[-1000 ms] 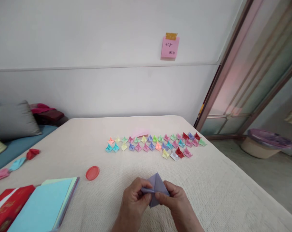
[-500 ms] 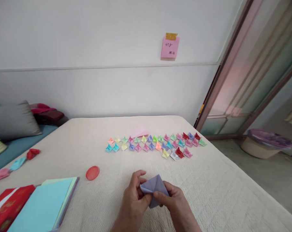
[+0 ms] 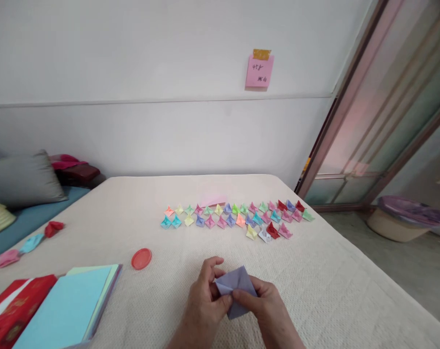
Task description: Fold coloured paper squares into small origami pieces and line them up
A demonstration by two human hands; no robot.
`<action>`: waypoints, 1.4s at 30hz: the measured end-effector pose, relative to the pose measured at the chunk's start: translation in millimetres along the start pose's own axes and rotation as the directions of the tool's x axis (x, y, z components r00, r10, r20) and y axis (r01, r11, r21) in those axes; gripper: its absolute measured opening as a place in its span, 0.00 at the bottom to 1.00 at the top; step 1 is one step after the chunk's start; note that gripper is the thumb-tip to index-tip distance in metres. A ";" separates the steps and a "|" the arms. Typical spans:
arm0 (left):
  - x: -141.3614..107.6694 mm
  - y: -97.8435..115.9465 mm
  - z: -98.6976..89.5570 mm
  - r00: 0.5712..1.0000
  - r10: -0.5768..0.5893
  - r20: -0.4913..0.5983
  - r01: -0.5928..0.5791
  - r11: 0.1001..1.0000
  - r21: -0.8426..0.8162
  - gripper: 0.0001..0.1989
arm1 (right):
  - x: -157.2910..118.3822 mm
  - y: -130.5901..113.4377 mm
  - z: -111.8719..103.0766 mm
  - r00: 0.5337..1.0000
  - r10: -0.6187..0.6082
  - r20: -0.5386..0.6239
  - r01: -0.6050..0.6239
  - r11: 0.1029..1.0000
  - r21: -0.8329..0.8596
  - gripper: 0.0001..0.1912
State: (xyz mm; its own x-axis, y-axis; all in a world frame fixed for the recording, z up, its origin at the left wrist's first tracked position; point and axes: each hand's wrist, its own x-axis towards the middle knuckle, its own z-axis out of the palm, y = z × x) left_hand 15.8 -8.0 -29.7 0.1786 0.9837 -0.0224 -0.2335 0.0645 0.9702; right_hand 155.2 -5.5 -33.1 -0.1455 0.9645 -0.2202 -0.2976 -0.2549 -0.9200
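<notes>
A folded purple paper (image 3: 237,280) is held between both hands above the cloth-covered table (image 3: 161,310). My left hand (image 3: 207,298) grips its left edge, thumb on the front, with the index finger raised and curled. On the right side, my right hand (image 3: 265,300) pinches the paper, its thumb pressing near the middle fold. Beyond the hands stand rows of small folded paper pieces (image 3: 221,221) in many colours. A round red lid (image 3: 141,259) lies to the left of the hands.
A stack of coloured paper (image 3: 67,305) and a red packet (image 3: 18,305) lie at the near left. Several folded pieces (image 3: 32,243) sit at the left edge. A lined bin (image 3: 398,218) stands on the floor at right.
The view has shifted slightly, so most things appear a little further right. Both hands keep their hold on the purple paper, which is tilted slightly differently.
</notes>
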 end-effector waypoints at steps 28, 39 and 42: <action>5.6 -0.4 -4.3 0.985 -0.126 -0.115 0.127 0.992 0.006 0.18 | -1.3 -0.4 8.3 0.999 0.031 -0.040 -0.034 0.997 -0.074 0.17; 5.9 1.0 -4.0 0.988 -0.148 -0.042 0.149 0.989 0.016 0.12 | 1.7 8.4 4.1 0.997 0.014 -0.073 -0.017 0.999 -0.029 0.12; 6.8 -2.2 -5.2 0.981 -0.175 -0.082 0.174 0.985 -0.016 0.12 | 3.2 11.9 4.9 0.995 0.046 -0.091 -0.049 0.998 -0.028 0.13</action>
State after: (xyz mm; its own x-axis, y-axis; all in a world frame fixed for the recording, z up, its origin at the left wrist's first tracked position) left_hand 12.6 -0.6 -33.2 0.1382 0.9676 -0.2114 -0.2142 0.2376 0.9474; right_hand 146.6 -5.7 -43.1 -0.0725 0.9540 -0.2910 -0.2632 -0.2997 -0.9170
